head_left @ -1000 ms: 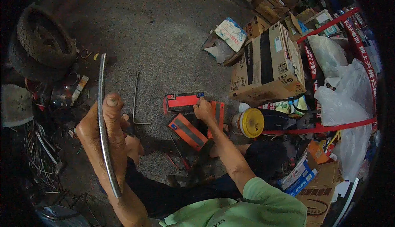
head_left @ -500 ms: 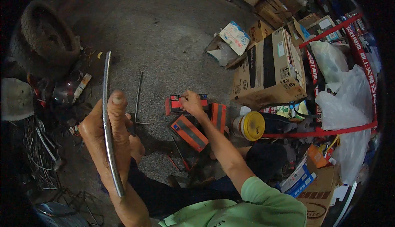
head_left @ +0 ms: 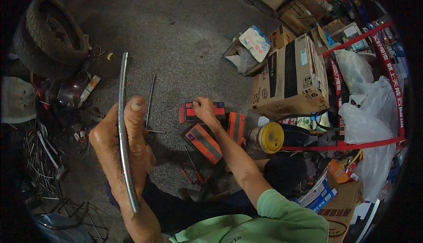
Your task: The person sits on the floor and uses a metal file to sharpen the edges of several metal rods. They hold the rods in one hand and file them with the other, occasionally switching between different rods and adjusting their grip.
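My left hand (head_left: 108,141) is raised at the left, closed around a slightly bent, silvery metal rod (head_left: 121,124), with the thumb pointing up beside it. The rod stands nearly upright in the picture. Further off, my right hand (head_left: 204,110) is over the top of a red-topped, battery-like block (head_left: 219,110), its fingers pinched together. Whatever those fingers hold, if anything, is too small to make out. Close by lie two orange blocks with grey stripes, one tilted block (head_left: 202,142) below my right hand and another block (head_left: 236,127) beside my wrist.
An L-shaped metal bar (head_left: 151,102) and a red-handled tool (head_left: 199,178) lie on the ground. Right are a yellow-lidded bucket (head_left: 271,137), a large cardboard box (head_left: 286,78) and a red frame (head_left: 352,146) with plastic bags. Tyres (head_left: 48,36) and scrap metal (head_left: 42,159) line the left.
My left hand and the rod have shifted slightly right in the picture, and the whole view has moved a little. My right hand stays pinched at the red-topped block.
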A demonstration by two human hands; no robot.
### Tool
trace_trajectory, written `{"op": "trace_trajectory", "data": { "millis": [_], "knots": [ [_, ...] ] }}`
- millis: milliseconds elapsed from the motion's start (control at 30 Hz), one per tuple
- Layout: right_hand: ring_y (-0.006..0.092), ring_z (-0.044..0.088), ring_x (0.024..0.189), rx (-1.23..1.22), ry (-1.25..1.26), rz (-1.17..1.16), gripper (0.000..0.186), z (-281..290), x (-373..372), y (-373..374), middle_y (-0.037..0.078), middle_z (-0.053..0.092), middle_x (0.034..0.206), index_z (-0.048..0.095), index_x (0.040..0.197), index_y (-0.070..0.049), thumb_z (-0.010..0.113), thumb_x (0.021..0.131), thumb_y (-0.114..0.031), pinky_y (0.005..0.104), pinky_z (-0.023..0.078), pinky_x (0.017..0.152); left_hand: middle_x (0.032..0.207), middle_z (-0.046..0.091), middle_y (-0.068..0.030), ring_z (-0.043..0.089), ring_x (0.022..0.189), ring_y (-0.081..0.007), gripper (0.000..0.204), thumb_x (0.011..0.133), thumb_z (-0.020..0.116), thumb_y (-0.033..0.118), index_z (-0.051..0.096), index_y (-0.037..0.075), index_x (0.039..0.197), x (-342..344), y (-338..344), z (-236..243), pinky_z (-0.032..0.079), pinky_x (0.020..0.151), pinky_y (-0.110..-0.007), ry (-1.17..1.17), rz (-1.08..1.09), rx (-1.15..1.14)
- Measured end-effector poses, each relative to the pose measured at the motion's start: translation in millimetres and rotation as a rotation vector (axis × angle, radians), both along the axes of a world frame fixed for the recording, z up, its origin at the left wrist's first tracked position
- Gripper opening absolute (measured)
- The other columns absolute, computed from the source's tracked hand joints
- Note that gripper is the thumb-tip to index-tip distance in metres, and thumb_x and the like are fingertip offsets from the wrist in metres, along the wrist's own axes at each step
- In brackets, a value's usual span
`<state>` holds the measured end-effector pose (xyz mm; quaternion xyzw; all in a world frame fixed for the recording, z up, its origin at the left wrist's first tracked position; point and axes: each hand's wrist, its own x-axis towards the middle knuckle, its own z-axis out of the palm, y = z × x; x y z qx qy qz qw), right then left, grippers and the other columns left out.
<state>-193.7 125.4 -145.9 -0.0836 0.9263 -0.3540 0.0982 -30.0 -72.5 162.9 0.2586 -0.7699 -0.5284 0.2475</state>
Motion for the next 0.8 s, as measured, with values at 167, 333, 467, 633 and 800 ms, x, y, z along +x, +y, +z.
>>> {"op": "trace_trajectory", "data": {
  "millis": [167,333,467,633,800],
  "knots": [
    [0.0294,0.069,0.080,0.023,0.000,-0.039,0.021,4.9,2.9,-6.1,0.019,0.071,0.090,0.069,0.099,0.003,0.061,0.088,-0.014,0.0384,0.053,0.072,0.046,0.041,0.0011,0.039,0.038,-0.0072,0.052,0.096,0.060,0.042,0.053,0.001,0.064,0.5,2.0,2.8,0.025,0.036,-0.027,-0.017,-0.002,0.076],
    [0.0313,0.070,0.084,0.048,0.032,0.058,0.018,0.4,1.0,-5.3,0.019,0.071,0.091,0.071,0.095,0.001,0.063,0.087,-0.013,0.0397,0.054,0.074,0.047,0.041,0.0017,0.038,0.040,-0.0064,0.052,0.096,0.061,0.041,0.053,0.001,0.063,-0.1,1.7,2.3,0.025,0.037,-0.027,0.003,-0.015,0.058],
    [0.0351,0.069,0.085,0.119,0.088,0.123,0.016,-4.2,-0.1,-7.1,0.022,0.070,0.093,0.072,0.094,0.000,0.064,0.084,-0.010,0.0433,0.054,0.075,0.047,0.040,0.0019,0.037,0.043,-0.0061,0.052,0.095,0.061,0.041,0.054,0.001,0.063,-0.6,0.0,-2.4,0.024,0.039,-0.028,-0.007,-0.006,-0.012],
    [0.0391,0.068,0.081,0.253,0.142,0.251,0.014,-3.9,-2.0,-12.5,0.024,0.068,0.089,0.070,0.087,0.001,0.061,0.079,-0.005,0.0468,0.054,0.072,0.047,0.040,0.0021,0.037,0.043,-0.0060,0.052,0.095,0.061,0.041,0.055,0.001,0.063,0.9,-2.2,0.5,0.024,0.039,-0.028,-0.027,-0.016,-0.021],
    [0.0394,0.068,0.073,0.474,0.291,0.337,0.007,-6.2,-4.7,-16.4,0.025,0.067,0.082,0.068,0.074,0.002,0.062,0.075,-0.001,0.0479,0.056,0.066,0.047,0.040,0.0024,0.036,0.044,-0.0059,0.052,0.095,0.061,0.041,0.053,0.002,0.063,0.4,0.3,2.1,0.024,0.040,-0.028,-0.019,-0.032,0.037]
  ]
}}
